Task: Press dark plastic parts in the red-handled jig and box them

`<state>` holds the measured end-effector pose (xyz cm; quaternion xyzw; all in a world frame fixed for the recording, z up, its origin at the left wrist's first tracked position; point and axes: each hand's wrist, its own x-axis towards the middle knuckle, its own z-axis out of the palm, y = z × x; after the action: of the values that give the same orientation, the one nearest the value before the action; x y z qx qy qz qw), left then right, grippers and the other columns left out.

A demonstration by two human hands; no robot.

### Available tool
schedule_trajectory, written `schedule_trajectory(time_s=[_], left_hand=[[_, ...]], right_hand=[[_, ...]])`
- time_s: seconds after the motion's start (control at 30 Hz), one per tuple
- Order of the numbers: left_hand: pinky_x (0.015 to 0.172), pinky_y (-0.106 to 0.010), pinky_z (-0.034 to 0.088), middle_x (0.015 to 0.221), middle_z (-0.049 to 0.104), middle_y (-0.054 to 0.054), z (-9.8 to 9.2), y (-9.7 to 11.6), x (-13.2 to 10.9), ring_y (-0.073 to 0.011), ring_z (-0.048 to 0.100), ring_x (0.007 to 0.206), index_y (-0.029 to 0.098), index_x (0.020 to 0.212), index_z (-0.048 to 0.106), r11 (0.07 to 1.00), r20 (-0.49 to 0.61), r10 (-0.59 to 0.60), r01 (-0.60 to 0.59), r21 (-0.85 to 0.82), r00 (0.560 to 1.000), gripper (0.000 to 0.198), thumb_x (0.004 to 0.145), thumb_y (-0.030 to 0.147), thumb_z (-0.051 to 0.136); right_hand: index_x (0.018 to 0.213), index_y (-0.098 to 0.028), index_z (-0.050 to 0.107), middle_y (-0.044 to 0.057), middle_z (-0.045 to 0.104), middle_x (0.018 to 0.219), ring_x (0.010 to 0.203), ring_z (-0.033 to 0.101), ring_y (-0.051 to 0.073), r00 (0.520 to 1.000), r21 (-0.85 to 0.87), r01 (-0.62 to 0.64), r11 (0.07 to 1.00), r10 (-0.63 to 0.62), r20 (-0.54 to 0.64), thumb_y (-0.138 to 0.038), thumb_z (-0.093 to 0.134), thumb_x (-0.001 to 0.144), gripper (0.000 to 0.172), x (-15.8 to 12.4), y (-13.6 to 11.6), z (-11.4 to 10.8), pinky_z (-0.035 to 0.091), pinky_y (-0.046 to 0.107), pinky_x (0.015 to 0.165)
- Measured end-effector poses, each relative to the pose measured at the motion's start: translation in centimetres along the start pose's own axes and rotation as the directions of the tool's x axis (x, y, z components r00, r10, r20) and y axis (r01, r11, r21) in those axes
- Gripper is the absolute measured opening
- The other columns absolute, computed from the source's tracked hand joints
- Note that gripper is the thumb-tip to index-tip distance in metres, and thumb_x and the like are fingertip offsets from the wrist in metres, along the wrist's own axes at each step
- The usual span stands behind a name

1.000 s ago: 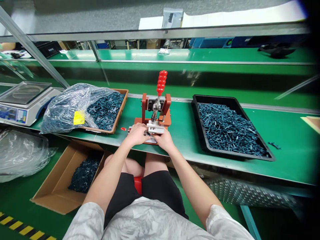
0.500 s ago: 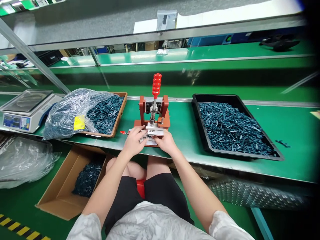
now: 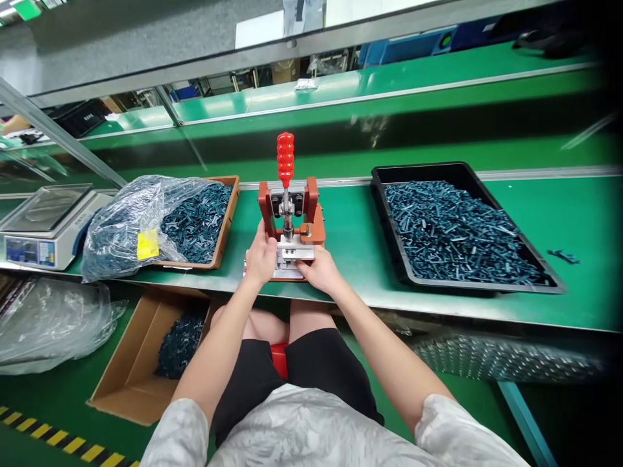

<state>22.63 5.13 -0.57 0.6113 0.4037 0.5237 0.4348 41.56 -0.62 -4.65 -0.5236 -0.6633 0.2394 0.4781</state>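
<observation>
Clamp (image 3: 288,227) sits on the table (image 3: 345,240) between brown tray (image 3: 230,220) and black tray (image 3: 487,285), parts (image 3: 452,237) heaped in both, handle (image 3: 285,159) up; dunno what's done. Left hand (image 3: 261,256) and right hand (image 3: 322,269) flank it, can't tell if fingers grip.

One head-worn camera is looking forward and down over the lap (image 3: 326,370). It is facing the bench (image 3: 348,246) from close above, showing both hands (image 3: 261,258) near mid-view.

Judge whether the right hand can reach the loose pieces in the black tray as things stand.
Probably yes: the pieces lie uncovered in the black tray, and only green bench shows between it and the right hand, which would first have to leave the toggle-clamp fixture.
</observation>
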Motion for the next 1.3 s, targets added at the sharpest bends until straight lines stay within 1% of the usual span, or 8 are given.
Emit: schedule_trajectory(time_s=[0.17, 0.3, 0.4, 0.53, 0.67, 0.87, 1.17, 1.3], left_hand=[[0.127, -0.046, 0.034, 0.156, 0.053, -0.009, 0.2, -1.7, -0.7, -0.0264, 0.046, 0.149, 0.029, 0.149, 0.049, 0.997, 0.051, -0.008, 0.011, -0.073, 0.999, 0.071, 0.096, 0.075, 0.037], [0.126, -0.048, 0.035, 0.149, 0.058, -0.012, -0.7, -0.1, 1.5, -0.0261, 0.052, 0.144, 0.026, 0.142, 0.054, 0.992, -0.073, -0.056, 0.047, -0.116, 0.996, 0.066, 0.098, 0.072, 0.037], [0.128, -0.045, 0.033, 0.153, 0.054, -0.008, 0.2, 4.1, 4.1, -0.0260, 0.046, 0.149, 0.029, 0.141, 0.054, 0.984, -0.116, 0.171, -0.176, -0.035, 0.978, 0.056, 0.100, 0.065, 0.046], [0.120, -0.048, 0.042, 0.148, 0.056, -0.007, 3.3, 11.9, 6.5, -0.0279, 0.051, 0.144, 0.031, 0.145, 0.048, 0.871, 0.028, 0.491, -0.491, 0.006, 0.871, 0.051, 0.102, 0.058, 0.047], [0.098, -0.041, 0.057, 0.116, 0.065, -0.006, 5.4, 16.4, 3.9, -0.0214, 0.069, 0.112, 0.027, 0.138, 0.049, 0.810, 0.147, 0.570, -0.583, 0.062, 0.808, 0.041, 0.107, 0.051, 0.038], [0.090, -0.039, 0.054, 0.102, 0.060, -0.006, 5.1, 14.4, -2.2, -0.0201, 0.062, 0.099, 0.022, 0.107, 0.052, 0.699, 0.089, 0.697, -0.702, 0.134, 0.711, 0.025, 0.104, 0.047, 0.048], [0.089, -0.037, 0.054, 0.084, 0.061, 0.000, 5.8, 15.3, 9.3, -0.0151, 0.068, 0.083, 0.025, 0.127, 0.053, 0.800, 0.220, 0.565, -0.594, 0.089, 0.795, 0.046, 0.108, 0.056, 0.023], [0.107, -0.041, 0.049, 0.116, 0.067, -0.007, 4.5, 12.5, 6.9, -0.0211, 0.066, 0.116, 0.028, 0.144, 0.046, 0.805, 0.079, 0.574, -0.579, 0.126, 0.815, 0.047, 0.107, 0.054, 0.034]], right_hand=[[0.100, -0.020, 0.075, 0.009, 0.073, 0.107, 0.098, 0.070, 0.025, 0.998, 0.016, -0.058, 0.998, 0.058, -0.022, -0.018, 0.061, 0.082, 0.023, -0.2, 0.5, -0.6, 0.058, 0.036, 0.086], [0.098, -0.020, 0.074, 0.006, 0.076, 0.095, 0.089, 0.071, 0.024, 0.978, 0.026, -0.203, 0.979, 0.201, 0.064, -0.021, 0.063, 0.082, 0.020, 0.1, 0.9, -0.9, 0.058, 0.034, 0.079], [0.100, -0.020, 0.076, 0.005, 0.079, 0.100, 0.093, 0.073, 0.025, 0.952, 0.085, -0.281, 0.956, 0.266, 0.153, -0.021, 0.066, 0.080, 0.022, 0.6, 1.1, -1.0, 0.058, 0.036, 0.085], [0.101, -0.019, 0.077, 0.005, 0.080, 0.104, 0.098, 0.074, 0.026, 0.946, 0.183, -0.287, 0.940, 0.249, 0.207, -0.024, 0.066, 0.080, 0.025, 1.1, 1.1, -1.1, 0.057, 0.039, 0.092], [0.101, -0.017, 0.077, 0.004, 0.079, 0.096, 0.098, 0.073, 0.026, 0.945, 0.208, -0.290, 0.934, 0.245, 0.215, -0.023, 0.063, 0.077, 0.028, 1.0, 0.4, -1.4, 0.058, 0.039, 0.092], [0.098, -0.018, 0.077, 0.005, 0.079, 0.102, 0.101, 0.073, 0.028, 0.958, 0.127, -0.232, 0.964, 0.204, 0.201, -0.013, 0.059, 0.073, 0.030, 0.9, -0.5, -1.9, 0.058, 0.038, 0.091], [0.094, -0.019, 0.073, 0.005, 0.076, 0.091, 0.087, 0.070, 0.023, 0.979, 0.001, -0.171, 0.985, 0.170, 0.111, -0.024, 0.057, 0.083, 0.020, 0.3, 0.7, -1.0, 0.056, 0.035, 0.085], [0.103, -0.021, 0.073, 0.009, 0.072, 0.110, 0.104, 0.067, 0.026, 1.000, -0.030, -0.026, 0.999, 0.025, -0.002, -0.023, 0.055, 0.086, 0.025, -0.6, 0.0, -0.8, 0.054, 0.041, 0.097]])
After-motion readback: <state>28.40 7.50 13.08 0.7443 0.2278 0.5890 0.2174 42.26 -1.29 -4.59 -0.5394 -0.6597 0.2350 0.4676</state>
